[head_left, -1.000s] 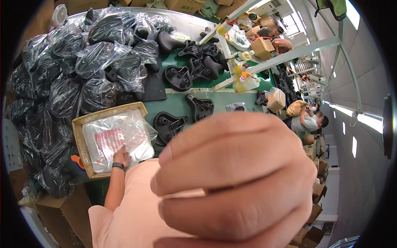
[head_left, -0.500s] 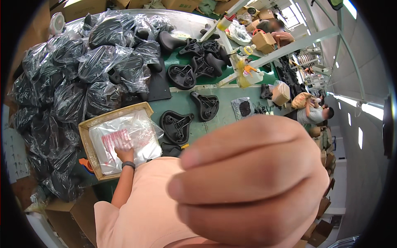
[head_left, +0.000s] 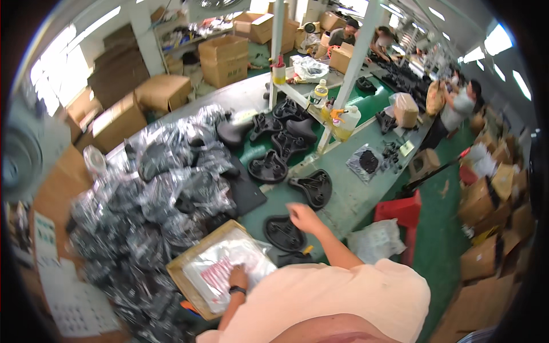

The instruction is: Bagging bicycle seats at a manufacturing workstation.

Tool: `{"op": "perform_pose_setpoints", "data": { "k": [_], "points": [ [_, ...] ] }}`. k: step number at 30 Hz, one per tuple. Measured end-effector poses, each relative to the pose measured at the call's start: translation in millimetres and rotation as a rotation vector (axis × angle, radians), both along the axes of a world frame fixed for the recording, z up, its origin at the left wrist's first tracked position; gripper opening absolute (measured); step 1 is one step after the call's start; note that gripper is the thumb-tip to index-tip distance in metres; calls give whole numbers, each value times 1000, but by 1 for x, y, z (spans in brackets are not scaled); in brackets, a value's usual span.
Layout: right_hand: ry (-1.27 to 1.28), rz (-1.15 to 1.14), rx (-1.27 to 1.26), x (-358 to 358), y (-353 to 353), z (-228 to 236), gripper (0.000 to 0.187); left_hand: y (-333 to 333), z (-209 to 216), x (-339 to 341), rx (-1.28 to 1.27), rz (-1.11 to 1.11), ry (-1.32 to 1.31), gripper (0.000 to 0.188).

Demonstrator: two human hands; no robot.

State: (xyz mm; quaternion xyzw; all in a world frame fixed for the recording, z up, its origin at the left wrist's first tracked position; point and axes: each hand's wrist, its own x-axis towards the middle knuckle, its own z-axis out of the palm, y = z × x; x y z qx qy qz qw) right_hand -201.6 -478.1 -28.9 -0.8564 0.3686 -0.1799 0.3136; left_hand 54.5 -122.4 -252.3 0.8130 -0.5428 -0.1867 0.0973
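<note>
My left hand (head_left: 239,278) lies on a stack of clear plastic bags (head_left: 251,263) with red print, its fingers resting on the top bag. The bags fill a shallow cardboard box (head_left: 178,268) on the bench. My right hand (head_left: 304,218) is raised above the bench with fingers curled together, and nothing shows in it. Just below it, a black bicycle saddle (head_left: 283,233) lies with its underside up. Another upturned saddle (head_left: 313,188) sits just beyond the hand.
Bagged black saddles (head_left: 154,200) are heaped to the left. More bare saddles (head_left: 289,140) lie farther back by a white frame (head_left: 343,86) holding bottles (head_left: 345,123). A red bin (head_left: 398,208) stands right of the bench. Cardboard boxes (head_left: 486,251) line the right side; co-workers are at the back.
My right hand has dropped from close before the camera to above the saddles. My left hand stays on the bags. The view has tilted up, showing more of the room.
</note>
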Motion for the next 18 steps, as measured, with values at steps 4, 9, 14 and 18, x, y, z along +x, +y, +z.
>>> {"op": "perform_pose_setpoints", "data": {
  "k": [4, 9, 14, 18],
  "points": [
    [151, -190, 350, -104, 36, -98, 54, -30, 46, -15, 162, 65, 206, 56],
    [336, -381, 552, -164, 27, -165, 85, -47, 34, -29, 226, 20, 425, 57],
    [22, -653, 461, -113, -3, -180, 109, -43, -12, -27, 45, 310, 1075, 42],
    [-22, -671, 624, -70, -34, -175, 105, -66, -5, -52, -95, 365, 972, 32]
  ]
}}
